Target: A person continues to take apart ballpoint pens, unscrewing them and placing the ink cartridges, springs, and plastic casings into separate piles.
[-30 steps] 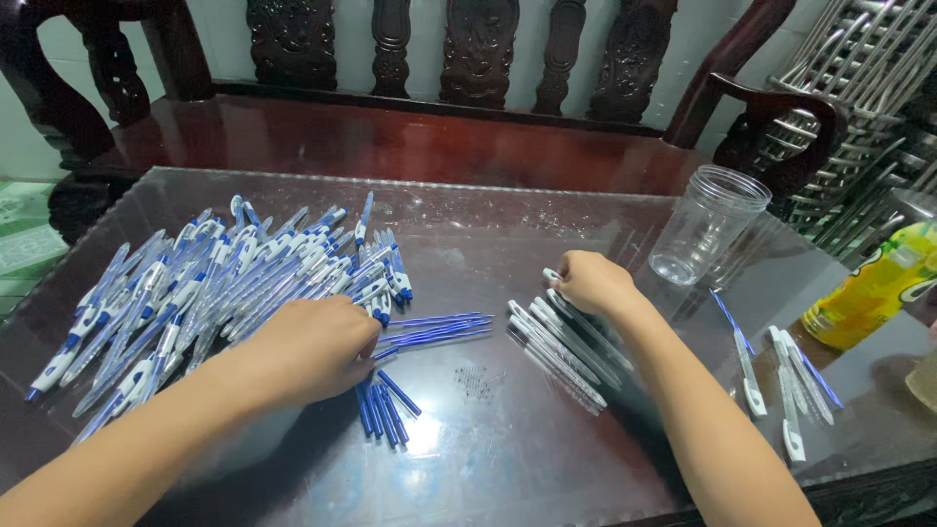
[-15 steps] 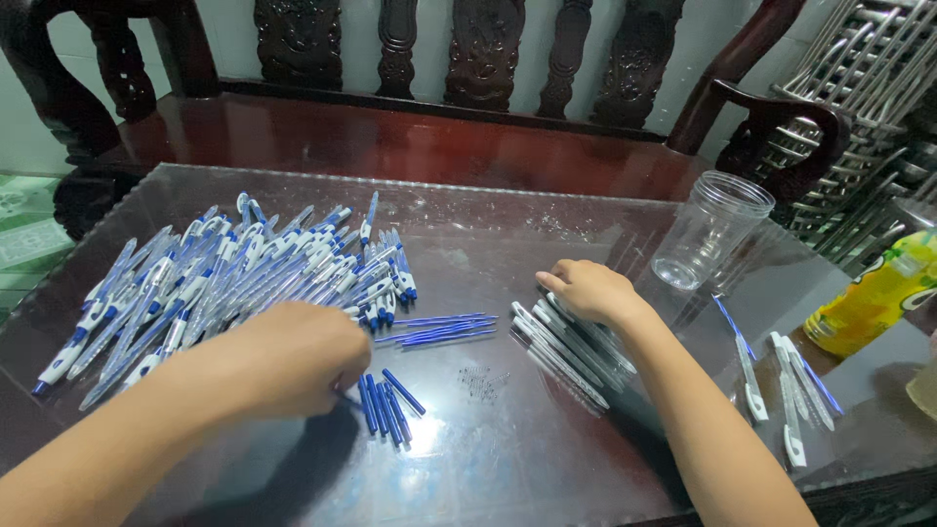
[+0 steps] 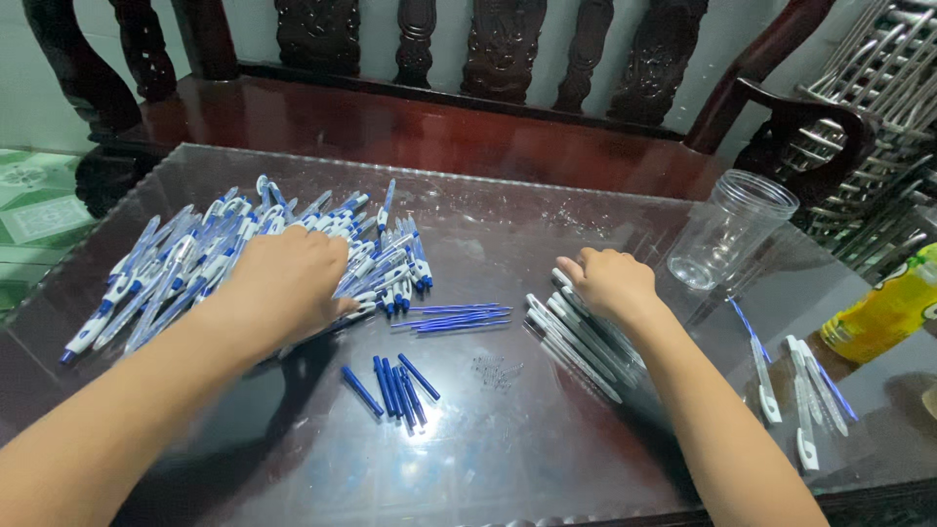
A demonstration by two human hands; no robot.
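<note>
Reaching further into the loose heap of blue-and-white plastic pens (image 3: 185,268), the left hand (image 3: 288,283) now lies palm-down on the heap's right edge; half a second ago it sat lower, nearer the short dark-blue pen parts (image 3: 395,383), so it has slid up and leftward onto the heap. Its fingers curl into the pens, but whether this grip has closed on any one pen I cannot tell, since the back of the hand hides the fingertips. The right hand (image 3: 613,283) has hardly shifted: it rests on the row of grey-white pen barrels (image 3: 576,342), fingers bent down and pressing on their upper ends (nothing visibly pinched). Between the two hands lie thin blue ink refills (image 3: 459,318) in a loose fan, and a scatter of tiny metal springs (image 3: 493,369) beside the barrels. The move suggests the work has turned back to the heap for another pen. Further out, on the same dark glass-topped surface (image 3: 547,459), stand a clear plastic jar (image 3: 732,229) and, at the right edge, a yellow-green bottle (image 3: 888,310), with a few stray pen pieces (image 3: 795,395) before it.
</note>
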